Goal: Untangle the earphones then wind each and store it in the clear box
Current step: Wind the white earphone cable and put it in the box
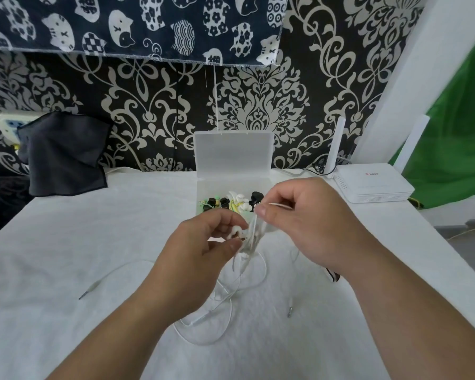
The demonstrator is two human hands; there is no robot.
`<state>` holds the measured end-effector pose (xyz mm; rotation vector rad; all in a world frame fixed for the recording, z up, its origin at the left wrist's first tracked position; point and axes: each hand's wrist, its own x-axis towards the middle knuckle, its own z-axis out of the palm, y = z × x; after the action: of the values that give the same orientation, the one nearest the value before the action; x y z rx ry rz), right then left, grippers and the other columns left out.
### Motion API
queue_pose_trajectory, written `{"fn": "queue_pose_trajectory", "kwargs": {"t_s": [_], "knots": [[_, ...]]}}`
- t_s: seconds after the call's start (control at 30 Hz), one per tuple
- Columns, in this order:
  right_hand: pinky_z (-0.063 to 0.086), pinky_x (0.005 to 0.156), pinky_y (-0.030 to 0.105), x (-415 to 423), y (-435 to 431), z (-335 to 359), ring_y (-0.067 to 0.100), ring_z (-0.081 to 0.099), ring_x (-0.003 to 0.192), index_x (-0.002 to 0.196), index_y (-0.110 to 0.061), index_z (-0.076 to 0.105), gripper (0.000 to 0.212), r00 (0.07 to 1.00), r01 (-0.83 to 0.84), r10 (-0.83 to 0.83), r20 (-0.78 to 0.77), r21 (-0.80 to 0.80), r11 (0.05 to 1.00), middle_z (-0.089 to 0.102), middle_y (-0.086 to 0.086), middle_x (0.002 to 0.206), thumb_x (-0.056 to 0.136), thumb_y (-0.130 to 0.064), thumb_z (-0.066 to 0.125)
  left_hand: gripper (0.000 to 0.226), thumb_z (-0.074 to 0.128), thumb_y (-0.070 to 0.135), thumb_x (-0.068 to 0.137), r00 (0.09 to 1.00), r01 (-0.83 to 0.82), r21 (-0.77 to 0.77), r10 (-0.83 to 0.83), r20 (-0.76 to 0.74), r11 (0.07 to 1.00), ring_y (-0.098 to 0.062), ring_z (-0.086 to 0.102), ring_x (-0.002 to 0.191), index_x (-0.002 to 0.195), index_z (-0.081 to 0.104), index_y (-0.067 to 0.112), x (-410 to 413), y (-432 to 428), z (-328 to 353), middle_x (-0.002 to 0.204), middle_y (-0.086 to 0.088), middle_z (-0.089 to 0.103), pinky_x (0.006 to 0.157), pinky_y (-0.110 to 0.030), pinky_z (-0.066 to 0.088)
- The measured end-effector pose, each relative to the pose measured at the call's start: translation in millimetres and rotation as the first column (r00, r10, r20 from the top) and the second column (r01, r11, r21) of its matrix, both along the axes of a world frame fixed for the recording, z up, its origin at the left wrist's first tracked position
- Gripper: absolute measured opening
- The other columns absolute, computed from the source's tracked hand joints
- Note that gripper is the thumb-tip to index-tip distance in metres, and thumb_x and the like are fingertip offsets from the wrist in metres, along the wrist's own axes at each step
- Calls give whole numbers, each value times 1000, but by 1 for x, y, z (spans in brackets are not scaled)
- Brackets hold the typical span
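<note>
Quick count first: two hands, one clear box [213, 187], and two metal plugs lying on the white-covered surface [80, 229]. One plug [83, 295] is far out to the left and the other plug [289, 313] sits closer in on the right, well apart from each other. Two plugs probably means two sets in the tangle, but everything is white on white, so I can't say for sure.

The white earphones [251, 235] are bunched up in the air between the hands, just in front of the box. Their loose loops trail down onto the surface below. The left hand [203, 242] has its fingers curled in, pinching the bunch near the earbuds. The right hand [302, 223] pinches a thin strand of the cable between thumb and forefinger, with the other fingers tucked.

The box stands at the back against the patterned wall, with its lid [233, 153] flipped up. Inside is a little pile of stored earphones [242, 201]: a few black buds, some white ones, and a green-yellow cable. It's too jumbled to count the sets.

Other stuff: one white router [373, 185] to the right of the box with two upright antennas, and one dark cloth [63, 154] hanging at the back left.
</note>
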<state>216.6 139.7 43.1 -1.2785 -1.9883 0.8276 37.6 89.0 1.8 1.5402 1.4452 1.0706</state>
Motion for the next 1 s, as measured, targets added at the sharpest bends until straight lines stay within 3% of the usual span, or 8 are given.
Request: {"fn": "queue_pose_trajectory", "kwargs": {"t_s": [0.13,0.27,0.4,0.47,0.57,0.73,0.9,1.0], "knots": [[38,53,11,4,5,-4,-3,51,52,75,-20,73,13,989,78,-81,-126,-26,997,59,-14,55,88,-21,73,19,64,1,92,972,82,-35,-72,225,996,-25,68,91,96,72,18,-2,1,0,94,-9,73,83,-28,54],[29,54,26,0,6,-15,6,36,46,73,-13,72,23,940,53,-152,-304,-311,949,45,-8,51,94,-18,65,12,71,8,82,872,107,-35,-77,484,994,-19,67,86,92,73,14,1,0,5,92,-11,73,78,-23,53],[20,50,28,-15,1,-29,13,27,51,84,9,61,30,960,-43,-86,-268,-443,896,37,-1,57,98,-17,58,17,74,11,80,819,44,-14,-28,574,999,-23,70,94,97,73,10,3,3,3,101,-16,75,88,-31,53],[23,48,25,-20,-3,-32,13,30,50,82,2,66,31,970,-122,-9,-244,-516,848,42,-1,57,101,-18,54,19,68,12,80,801,-56,-20,57,596,998,-24,71,89,98,73,8,1,4,3,96,-16,75,85,-31,53],[28,49,22,-24,-10,-31,12,35,50,76,-12,69,36,973,-196,82,-217,-578,792,47,-2,58,104,-20,47,18,68,0,86,833,-206,-11,181,522,978,-18,72,86,97,74,14,-3,4,1,92,-9,77,77,-20,54],[36,55,25,-25,-16,-23,12,44,55,82,-12,71,34,953,-302,247,-173,-586,752,53,-1,63,104,-17,46,20,70,0,86,856,-317,-17,294,426,948,-12,73,80,94,74,18,-4,4,0,86,-1,77,71,-14,52],[42,58,27,-17,-12,-14,13,47,54,82,-10,73,27,960,-281,244,-140,-476,833,52,-2,56,100,-21,56,26,74,4,85,936,-339,82,327,132,937,0,68,77,89,73,30,-6,3,0,79,8,73,67,-5,46],[42,55,25,-10,-8,-7,15,45,53,77,-6,72,27,953,-271,189,-236,-390,880,49,3,53,98,-16,59,33,74,10,86,963,-259,122,266,-44,958,6,65,84,86,68,42,-5,2,-1,84,24,69,70,-4,45]]}}
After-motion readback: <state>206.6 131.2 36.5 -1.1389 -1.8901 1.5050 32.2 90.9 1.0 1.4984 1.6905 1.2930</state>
